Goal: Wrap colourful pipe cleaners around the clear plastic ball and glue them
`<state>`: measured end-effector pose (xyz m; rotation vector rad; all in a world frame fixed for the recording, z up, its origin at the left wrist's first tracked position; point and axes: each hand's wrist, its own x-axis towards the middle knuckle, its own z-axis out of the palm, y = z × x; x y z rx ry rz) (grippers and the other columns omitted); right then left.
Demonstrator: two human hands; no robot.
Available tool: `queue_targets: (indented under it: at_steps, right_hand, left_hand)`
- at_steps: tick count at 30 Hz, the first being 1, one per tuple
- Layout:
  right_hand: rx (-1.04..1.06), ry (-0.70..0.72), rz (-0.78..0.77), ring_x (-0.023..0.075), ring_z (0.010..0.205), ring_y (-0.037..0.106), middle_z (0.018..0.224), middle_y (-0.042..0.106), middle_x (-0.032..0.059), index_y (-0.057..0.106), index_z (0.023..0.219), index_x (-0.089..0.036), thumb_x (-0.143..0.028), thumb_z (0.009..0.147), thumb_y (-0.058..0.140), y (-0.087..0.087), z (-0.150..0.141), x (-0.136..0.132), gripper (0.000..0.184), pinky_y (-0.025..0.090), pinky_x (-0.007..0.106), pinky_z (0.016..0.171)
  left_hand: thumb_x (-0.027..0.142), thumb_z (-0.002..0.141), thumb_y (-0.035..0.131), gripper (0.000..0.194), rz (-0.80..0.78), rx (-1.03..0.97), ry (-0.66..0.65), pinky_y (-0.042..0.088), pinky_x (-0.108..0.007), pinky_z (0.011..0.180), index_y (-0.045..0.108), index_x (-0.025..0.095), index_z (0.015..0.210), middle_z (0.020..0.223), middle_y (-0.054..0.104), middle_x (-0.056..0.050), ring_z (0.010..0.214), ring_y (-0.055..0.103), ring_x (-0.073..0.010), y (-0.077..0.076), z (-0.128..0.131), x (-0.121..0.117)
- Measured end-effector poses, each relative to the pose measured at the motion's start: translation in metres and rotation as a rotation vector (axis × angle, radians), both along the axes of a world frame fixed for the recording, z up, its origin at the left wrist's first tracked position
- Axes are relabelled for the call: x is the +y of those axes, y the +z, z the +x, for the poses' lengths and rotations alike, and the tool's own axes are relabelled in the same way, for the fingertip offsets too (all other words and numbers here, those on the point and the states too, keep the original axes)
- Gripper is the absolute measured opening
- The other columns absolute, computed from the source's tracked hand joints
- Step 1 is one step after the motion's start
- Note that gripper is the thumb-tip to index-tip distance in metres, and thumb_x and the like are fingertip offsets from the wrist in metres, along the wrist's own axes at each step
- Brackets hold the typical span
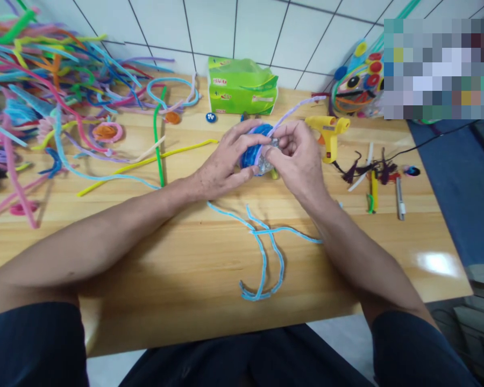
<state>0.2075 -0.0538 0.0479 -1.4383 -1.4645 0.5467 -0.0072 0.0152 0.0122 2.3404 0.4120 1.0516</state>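
Over the middle of the table, my left hand (226, 161) is wrapped round a blue and clear round object (250, 153), whose exact kind I cannot make out. A light purple pipe cleaner (294, 109) runs round it, and its free end sticks up to the right. My right hand (300, 156) pinches this pipe cleaner against the object's right side, with thumb and index finger together. Between my forearms, light blue pipe cleaners (263, 252) lie bent on the wood.
A large heap of coloured pipe cleaners (64, 70) fills the left side. At the back stands a green tissue pack (242, 88). On the right are a yellow glue gun (328, 134) with its cord, a utility knife (400, 199) and a bag of craft parts (357, 86).
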Motion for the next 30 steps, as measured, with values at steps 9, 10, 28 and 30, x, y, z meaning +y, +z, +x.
queue_targets:
  at_steps: [9, 10, 28, 30]
  right_hand:
    - [0.099, 0.111, -0.029, 0.0195, 0.091, 0.066, 0.099, 0.064, -0.0009, 0.07, 0.116, -0.031, -0.046, 0.094, 0.092, 0.004, 0.009, 0.0, 0.034, 0.063, 0.038, 0.085]
    - [0.119, 0.119, -0.028, 0.019, 0.088, 0.065, 0.097, 0.064, -0.0012, 0.071, 0.115, -0.031, -0.045, 0.095, 0.091, 0.004, 0.009, 0.0, 0.032, 0.063, 0.038, 0.084]
    - [0.468, 0.062, -0.119, 0.0146, 0.077, 0.066, 0.081, 0.069, -0.0032, 0.073, 0.088, -0.025, -0.048, 0.084, 0.099, 0.021, -0.002, -0.003, 0.035, 0.061, 0.029, 0.071]
    - [0.474, 0.045, -0.117, 0.0143, 0.075, 0.064, 0.077, 0.066, -0.0038, 0.072, 0.085, -0.025, -0.043, 0.082, 0.098, 0.02, -0.003, -0.003, 0.032, 0.06, 0.029, 0.071]
  left_hand:
    - [0.066, 0.113, 0.06, 0.06, 0.019, -0.01, 0.006, 0.042, -0.07, 0.142, 0.057, 0.033, 0.162, 0.18, 0.051, -0.016, 0.172, 0.048, -0.0397, -0.001, -0.003, 0.001]
    - [0.066, 0.113, 0.061, 0.059, 0.017, -0.021, 0.003, 0.042, -0.071, 0.142, 0.058, 0.032, 0.162, 0.179, 0.052, -0.016, 0.171, 0.048, -0.0405, -0.001, -0.003, 0.0]
    - [0.06, 0.111, 0.065, 0.055, 0.026, -0.02, -0.03, 0.038, -0.073, 0.141, 0.058, 0.036, 0.161, 0.18, 0.05, -0.014, 0.171, 0.047, -0.0403, -0.003, -0.002, -0.007]
    - [0.057, 0.112, 0.065, 0.057, 0.055, -0.029, -0.034, 0.039, -0.072, 0.141, 0.055, 0.036, 0.164, 0.18, 0.05, -0.015, 0.171, 0.047, -0.0393, -0.004, -0.002, -0.007]
